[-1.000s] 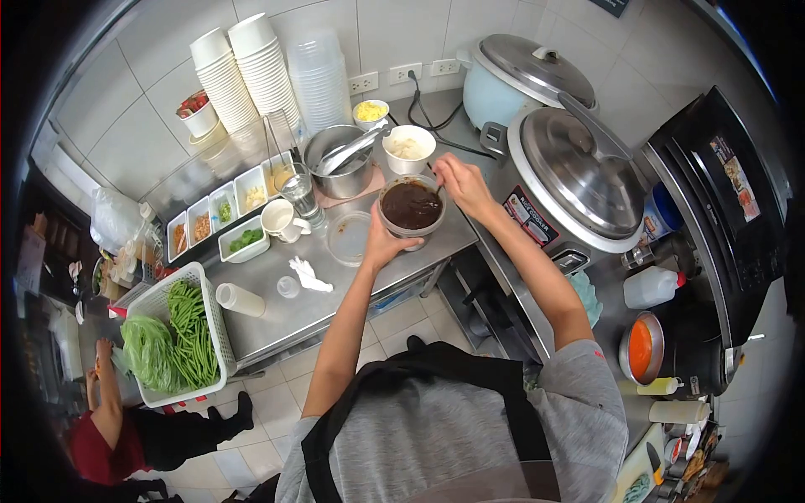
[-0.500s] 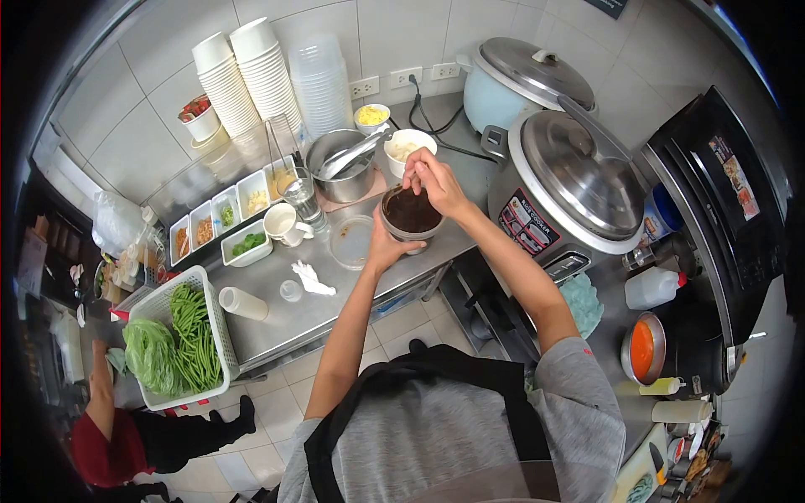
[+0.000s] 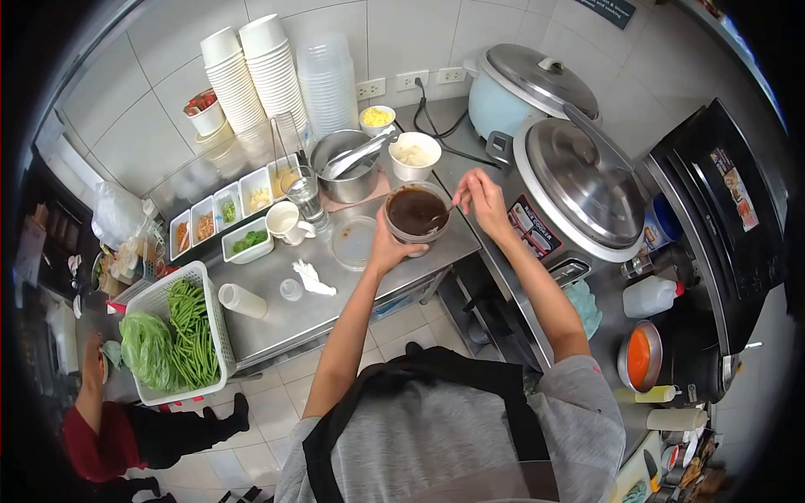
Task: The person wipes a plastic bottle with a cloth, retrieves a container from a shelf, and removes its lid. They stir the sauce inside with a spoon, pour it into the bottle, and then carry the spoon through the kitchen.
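My left hand [image 3: 392,243] is wrapped round a clear plastic tub [image 3: 432,237] of dark brown sauce [image 3: 415,210], held above the counter's front edge. To the right of the tub, my right hand [image 3: 484,201] is closed in a pinch near the rim. Something thin seems to run from its fingers toward the sauce, too small to name. On the counter just left of the tub lies a round clear lid [image 3: 354,243] with brown specks. Behind the tub stands a white bowl [image 3: 415,159] with pale contents.
A steel pot [image 3: 345,168] with tongs, a glass of water [image 3: 303,194] and a white mug [image 3: 288,223] stand behind the lid. A rice cooker [image 3: 579,180] is at right. Green beans [image 3: 194,323] fill a basket at left, near a person in a red shirt [image 3: 88,440].
My right hand has moved from over the sauce to the right of the tub, uncovering the sauce's surface. My left hand still holds the tub in about the same place.
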Tool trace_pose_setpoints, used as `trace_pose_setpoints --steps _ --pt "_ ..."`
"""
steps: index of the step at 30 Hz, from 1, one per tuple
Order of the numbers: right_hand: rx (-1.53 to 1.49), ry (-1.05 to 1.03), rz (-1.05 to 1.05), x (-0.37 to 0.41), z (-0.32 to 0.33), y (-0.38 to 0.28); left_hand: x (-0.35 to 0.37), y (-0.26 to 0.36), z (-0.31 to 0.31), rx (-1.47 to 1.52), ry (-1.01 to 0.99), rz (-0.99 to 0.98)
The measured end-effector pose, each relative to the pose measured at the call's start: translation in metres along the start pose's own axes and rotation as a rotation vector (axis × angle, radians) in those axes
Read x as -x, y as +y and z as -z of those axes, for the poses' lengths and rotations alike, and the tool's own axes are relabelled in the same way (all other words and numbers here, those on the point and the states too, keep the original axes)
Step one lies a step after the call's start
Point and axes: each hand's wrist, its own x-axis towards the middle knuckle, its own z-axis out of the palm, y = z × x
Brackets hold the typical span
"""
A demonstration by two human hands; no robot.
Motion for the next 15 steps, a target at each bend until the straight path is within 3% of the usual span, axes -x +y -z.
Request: trace_pose_setpoints --steps 7,15 --pt "-0.121 -0.068 0.107 -0.021 -0.044 -0.004 -0.001 -0.001 -0.002 -0.002 0.000 -0.024" --pt "0.016 -0.011 0.131 -0.054 -0.038 0.015 -0.001 -0.004 -0.001 -0.028 0.010 -0.036"
